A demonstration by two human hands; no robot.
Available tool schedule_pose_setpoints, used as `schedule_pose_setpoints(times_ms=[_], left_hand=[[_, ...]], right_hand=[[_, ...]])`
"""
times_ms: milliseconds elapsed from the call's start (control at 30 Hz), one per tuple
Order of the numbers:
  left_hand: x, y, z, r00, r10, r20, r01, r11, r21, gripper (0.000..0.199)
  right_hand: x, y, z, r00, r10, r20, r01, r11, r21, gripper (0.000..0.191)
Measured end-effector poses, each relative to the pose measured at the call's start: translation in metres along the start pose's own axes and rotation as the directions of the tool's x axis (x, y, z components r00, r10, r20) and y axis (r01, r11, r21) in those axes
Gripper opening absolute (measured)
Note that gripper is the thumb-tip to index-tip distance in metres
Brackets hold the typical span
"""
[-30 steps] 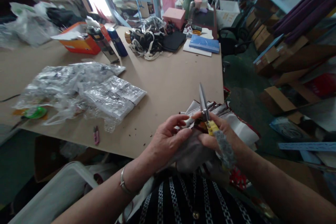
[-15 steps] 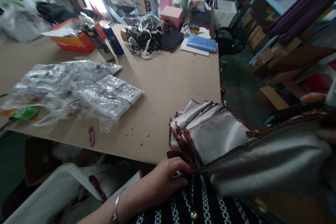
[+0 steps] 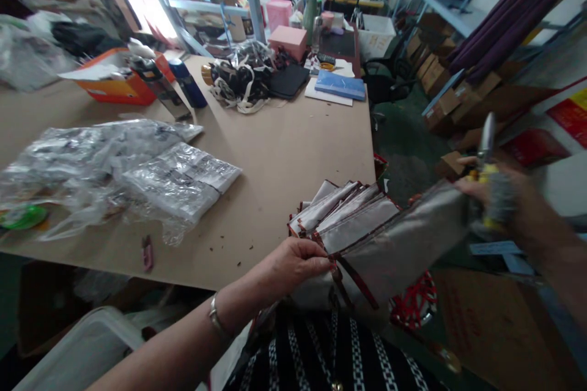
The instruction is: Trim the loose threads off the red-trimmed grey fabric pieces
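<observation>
A silver-grey fabric piece with dark red binding is stretched between my two hands in front of my body. My left hand pinches its near end, thumb against fingers, where a dark red strip hangs down. Further right, my right hand is closed at the far corner of the fabric. A pair of scissors, blade up and yellow at the grip, is also in that hand; it is blurred. Behind the piece, a fanned stack of similar silver pieces lies on the table corner.
On the table are plastic-wrapped packs, pink thread snips, two bottles, an orange box and a blue folder. Cardboard boxes line the floor at right. A red patterned bundle sits below the fabric.
My right hand has come further into view with the scissors visible, pulling the fabric less far to the right. The fabric has turned and the red strip now hangs by my left hand.
</observation>
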State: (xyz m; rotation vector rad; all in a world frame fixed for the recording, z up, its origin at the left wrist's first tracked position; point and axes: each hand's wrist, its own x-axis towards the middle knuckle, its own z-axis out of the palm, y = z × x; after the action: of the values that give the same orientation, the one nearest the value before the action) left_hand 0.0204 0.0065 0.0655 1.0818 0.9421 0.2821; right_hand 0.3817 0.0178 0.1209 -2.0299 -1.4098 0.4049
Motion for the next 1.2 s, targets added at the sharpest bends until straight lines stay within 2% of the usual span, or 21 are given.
schedule_pose_setpoints(times_ms=[67,133,200,267,300,367,400,433,467,533,600,667,733,833,1000,1133,1200], left_hand=[[0.013,-0.005,-0.001,0.997,-0.008,-0.075,0.01,1.0,0.022,0.018],[0.022,-0.012,-0.002,0.987,-0.028,-0.156,0.034,0.999,0.032,0.017],[0.028,-0.018,-0.004,0.984,-0.044,-0.173,0.046,0.999,0.01,0.017],[0.029,-0.02,-0.004,0.986,-0.065,-0.151,0.056,0.997,-0.062,0.017],[0.029,-0.02,-0.004,0.986,-0.082,-0.147,0.067,0.992,-0.105,0.017],[0.028,-0.019,-0.003,0.98,-0.121,-0.156,0.089,0.977,-0.195,0.016],[0.027,-0.019,-0.003,0.977,-0.132,-0.168,0.091,0.969,-0.23,0.016],[0.027,-0.019,-0.002,0.975,-0.134,-0.175,0.088,0.964,-0.251,0.016],[0.027,-0.019,-0.002,0.976,-0.129,-0.178,0.079,0.962,-0.262,0.016],[0.027,-0.02,-0.001,0.976,-0.111,-0.186,0.062,0.966,-0.253,0.018],[0.026,-0.021,-0.001,0.974,-0.104,-0.202,0.056,0.971,-0.233,0.019],[0.026,-0.021,-0.001,0.972,-0.107,-0.21,0.058,0.972,-0.226,0.018],[0.026,-0.021,0.0,0.971,-0.11,-0.212,0.062,0.973,-0.221,0.018],[0.026,-0.022,0.001,0.974,-0.105,-0.203,0.056,0.971,-0.231,0.017],[0.027,-0.024,0.003,0.975,-0.101,-0.2,0.054,0.972,-0.23,0.017],[0.027,-0.022,0.005,0.972,-0.104,-0.212,0.054,0.972,-0.227,0.017],[0.026,-0.02,0.006,0.971,-0.108,-0.215,0.057,0.971,-0.231,0.015]], right_hand=[[-0.001,-0.007,0.016,0.999,0.02,0.026,-0.021,0.999,0.049,0.051],[-0.018,-0.019,0.034,0.993,-0.046,0.108,0.037,0.996,0.082,0.057],[-0.048,-0.033,0.049,0.944,-0.103,0.313,0.062,0.988,0.138,0.057],[-0.083,-0.045,0.061,0.828,-0.098,0.552,-0.04,0.972,0.232,0.058],[-0.1,-0.048,0.067,0.744,-0.11,0.659,-0.106,0.955,0.278,0.057],[-0.126,-0.048,0.078,0.576,-0.15,0.804,-0.247,0.905,0.346,0.053],[-0.135,-0.045,0.085,0.508,-0.171,0.844,-0.316,0.875,0.368,0.051],[-0.141,-0.041,0.091,0.459,-0.18,0.87,-0.38,0.845,0.376,0.05],[-0.145,-0.037,0.097,0.43,-0.179,0.885,-0.429,0.822,0.375,0.049],[-0.148,-0.03,0.107,0.387,-0.17,0.906,-0.481,0.802,0.355,0.05],[-0.148,-0.026,0.113,0.348,-0.166,0.923,-0.483,0.812,0.329,0.051],[-0.148,-0.026,0.115,0.333,-0.17,0.927,-0.45,0.836,0.315,0.051],[-0.149,-0.028,0.116,0.34,-0.154,0.928,-0.442,0.845,0.302,0.05],[-0.151,-0.03,0.119,0.35,-0.115,0.93,-0.499,0.817,0.289,0.045],[-0.148,-0.029,0.13,0.429,-0.203,0.88,-0.455,0.794,0.404,0.049],[-0.144,-0.03,0.135,0.438,-0.215,0.873,-0.429,0.803,0.413,0.045],[-0.143,-0.032,0.137,0.47,-0.222,0.854,-0.383,0.821,0.424,0.045]])
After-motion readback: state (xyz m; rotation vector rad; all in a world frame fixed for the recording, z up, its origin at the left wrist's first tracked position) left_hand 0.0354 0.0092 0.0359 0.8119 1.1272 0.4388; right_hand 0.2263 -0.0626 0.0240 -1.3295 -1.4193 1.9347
